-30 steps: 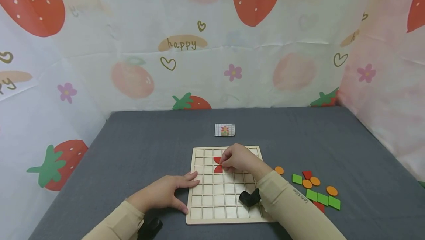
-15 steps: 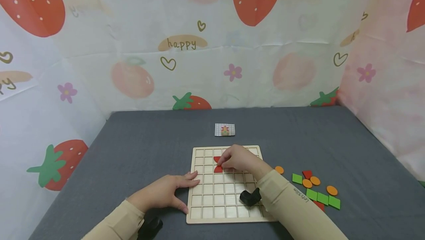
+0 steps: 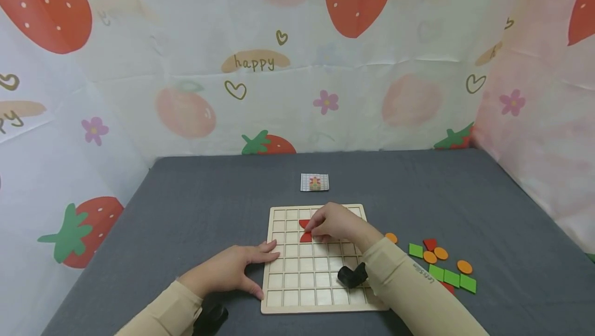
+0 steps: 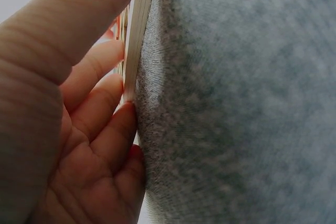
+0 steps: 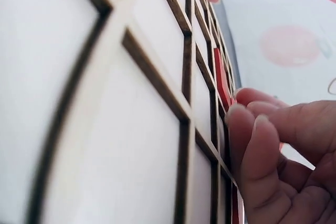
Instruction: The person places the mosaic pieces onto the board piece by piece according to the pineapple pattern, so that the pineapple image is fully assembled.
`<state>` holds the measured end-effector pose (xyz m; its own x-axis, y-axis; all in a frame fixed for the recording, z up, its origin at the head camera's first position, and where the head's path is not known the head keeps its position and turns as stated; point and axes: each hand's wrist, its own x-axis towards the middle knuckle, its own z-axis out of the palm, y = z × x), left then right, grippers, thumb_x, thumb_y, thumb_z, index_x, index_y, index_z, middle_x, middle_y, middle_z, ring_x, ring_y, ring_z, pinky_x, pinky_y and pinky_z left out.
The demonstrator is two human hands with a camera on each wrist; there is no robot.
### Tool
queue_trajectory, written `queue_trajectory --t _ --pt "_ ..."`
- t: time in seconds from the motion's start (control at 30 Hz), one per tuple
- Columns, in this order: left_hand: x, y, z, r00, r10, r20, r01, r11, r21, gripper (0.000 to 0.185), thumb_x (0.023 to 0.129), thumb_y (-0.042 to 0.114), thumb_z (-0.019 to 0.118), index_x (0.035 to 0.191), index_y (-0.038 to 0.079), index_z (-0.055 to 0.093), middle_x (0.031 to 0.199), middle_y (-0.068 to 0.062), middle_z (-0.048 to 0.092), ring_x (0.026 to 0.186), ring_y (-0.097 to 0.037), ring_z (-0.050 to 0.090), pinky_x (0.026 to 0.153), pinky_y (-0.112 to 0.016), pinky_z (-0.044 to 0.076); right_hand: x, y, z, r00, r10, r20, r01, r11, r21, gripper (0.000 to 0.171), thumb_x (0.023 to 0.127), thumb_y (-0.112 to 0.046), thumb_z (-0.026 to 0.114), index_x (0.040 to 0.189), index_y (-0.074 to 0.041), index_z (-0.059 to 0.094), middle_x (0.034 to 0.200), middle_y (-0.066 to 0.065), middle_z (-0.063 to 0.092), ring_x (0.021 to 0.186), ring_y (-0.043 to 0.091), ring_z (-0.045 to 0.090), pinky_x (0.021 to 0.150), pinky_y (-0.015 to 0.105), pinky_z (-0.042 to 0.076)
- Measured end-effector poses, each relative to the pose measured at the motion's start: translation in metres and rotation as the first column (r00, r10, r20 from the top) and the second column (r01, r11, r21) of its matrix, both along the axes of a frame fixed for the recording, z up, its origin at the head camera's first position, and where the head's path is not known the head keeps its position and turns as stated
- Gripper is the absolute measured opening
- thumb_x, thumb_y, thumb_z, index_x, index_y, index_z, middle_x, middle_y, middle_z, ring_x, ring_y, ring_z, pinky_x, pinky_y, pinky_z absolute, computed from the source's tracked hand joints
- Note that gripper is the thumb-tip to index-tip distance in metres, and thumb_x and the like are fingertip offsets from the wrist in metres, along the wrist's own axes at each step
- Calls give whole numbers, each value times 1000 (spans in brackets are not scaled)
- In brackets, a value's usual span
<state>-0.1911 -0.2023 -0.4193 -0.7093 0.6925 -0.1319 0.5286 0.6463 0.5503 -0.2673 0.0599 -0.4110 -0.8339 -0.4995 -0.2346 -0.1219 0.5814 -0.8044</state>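
The red pieces (image 3: 304, 230) lie in the upper middle cells of the wooden grid board (image 3: 297, 279), directly under the fingertips of the right hand (image 3: 335, 224), which curl down and pinch at a piece there. This hand is the nearer one. The left hand (image 3: 232, 270) lies flat, fingers straight, pressing the board's left edge on the grey counter (image 3: 195, 202).

right hand (image 3: 335, 223) on grid board (image 3: 297, 279), red pieces (image 3: 304, 230)

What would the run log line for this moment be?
left hand steadies wooden grid board | right hand pinches red piece on board
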Motion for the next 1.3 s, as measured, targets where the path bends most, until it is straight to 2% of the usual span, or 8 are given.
queue_trajectory --t 0.1,0.5,0.9,1.2,1.3 --pt "0 0 -1 1000 3 -7 -3 1000 2 85 56 55 67 130 23 40 138 5 28 123 -12 31 95 -33 31 -1 3 1 999 -15 39 16 1000 -27 9 77 -9 63 82 -12 70 74 2 64 57 14 58 56 28 48" --pt "2 0 0 1000 8 -1 -8 1000 6 85 56 56 67 130 23 41 138 6 29 123 -11 30 96 -32 30 0 27 12 994 -72 84 83 987 -140 12 79 -9 62 88 -2 66 79 9 64 67 19 60 62 32 50" --pt "1 -1 -2 1000 5 -2 -5 1000 16 85 56 54 68 130 23 40 138 5 29 124 -12 29 96 -33 30 4 68 22 989 -138 45 140 988 -68 12 80 -13 62 87 -3 65 79 11 62 67 20 57 66 34 48" --pt "1 -1 -2 1000 4 -3 -4 1000 15 86 55 54 68 130 24 40 138 7 28 124 -11 28 96 -33 30 8 97 20 975 -222 -3 222 975 2 11 80 -13 62 84 -3 64 74 9 61 65 20 55 63 33 47" --pt "1 -1 -3 1000 4 -5 -4 1000 17 86 55 55 68 130 24 40 138 7 28 124 -11 28 96 -33 30 10 108 20 976 -219 -6 219 976 7 13 80 -13 62 85 -1 63 75 9 60 68 21 56 63 33 47"
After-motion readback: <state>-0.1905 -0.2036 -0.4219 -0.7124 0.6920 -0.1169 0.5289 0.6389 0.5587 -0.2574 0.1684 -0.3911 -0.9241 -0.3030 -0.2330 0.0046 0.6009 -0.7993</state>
